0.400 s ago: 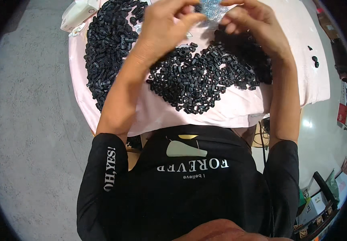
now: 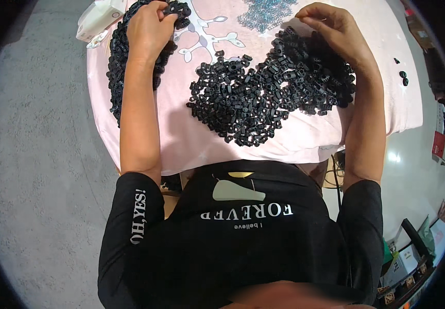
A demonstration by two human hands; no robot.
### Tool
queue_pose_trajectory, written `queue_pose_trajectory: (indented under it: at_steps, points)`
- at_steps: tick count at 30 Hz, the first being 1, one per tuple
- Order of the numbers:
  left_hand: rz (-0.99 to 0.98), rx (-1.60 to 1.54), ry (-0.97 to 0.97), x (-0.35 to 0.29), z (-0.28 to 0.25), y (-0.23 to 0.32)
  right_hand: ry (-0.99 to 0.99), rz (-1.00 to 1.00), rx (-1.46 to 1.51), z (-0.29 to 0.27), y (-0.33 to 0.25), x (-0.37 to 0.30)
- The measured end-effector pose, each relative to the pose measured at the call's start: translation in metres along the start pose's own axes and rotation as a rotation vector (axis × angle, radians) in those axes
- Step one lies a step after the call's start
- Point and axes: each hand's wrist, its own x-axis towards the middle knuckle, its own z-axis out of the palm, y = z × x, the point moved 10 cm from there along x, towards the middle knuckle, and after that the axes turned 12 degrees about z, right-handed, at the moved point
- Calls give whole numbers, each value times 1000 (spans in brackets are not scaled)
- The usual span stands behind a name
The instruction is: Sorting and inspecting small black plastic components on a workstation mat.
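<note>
My left hand (image 2: 151, 31) is over the far end of the left heap of black plastic parts (image 2: 117, 77). Its curled fingers touch the dark pieces there; whatever lies between the fingertips blends into the heap. At the far right, my right hand (image 2: 338, 35) is raised, with thumb and forefinger pinched together beside a scatter of small shiny silver-blue pieces (image 2: 266, 14). Anything in that pinch is too small to name. Below it spread small black oblong plastic pieces with holes (image 2: 243, 103), and a darker pile of black parts (image 2: 325, 72) partly shaded by the right hand.
A pink patterned cloth (image 2: 181, 147) covers the table. A white box (image 2: 99, 19) stands at the far left corner. Two small black round parts (image 2: 404, 78) and a tiny black piece (image 2: 396, 61) lie near the right edge.
My left hand has moved left, from beside the right hand over the silver-blue pieces to the left heap. My right hand has stayed at the far right, its fingers now pinched.
</note>
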Motion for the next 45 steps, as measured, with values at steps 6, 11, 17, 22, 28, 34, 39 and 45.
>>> queue_pose_trajectory:
  at_steps: [6,11,17,22,28,34,39,45]
  points:
    - [-5,-22,87,0,-11,14,108,-112,-445,13,-16,-4]
    - [-46,-380,26,-1,-1,58,58,-261,-483,24,-19,-8]
    - [241,-565,-70,-9,17,111,0,-293,-519,29,-23,-12]
    - [475,-569,-110,-27,44,132,-16,-291,-494,32,-21,-10]
    - [582,-415,-41,-35,50,146,-36,-304,-458,27,-16,-8]
    - [590,-385,-28,-35,51,143,-36,-203,-408,25,-12,-8]
    - [487,-374,-117,-31,56,128,-124,-136,-309,28,-5,-5]
    - [432,-407,-108,-24,53,117,-114,-32,-166,15,-14,-11]
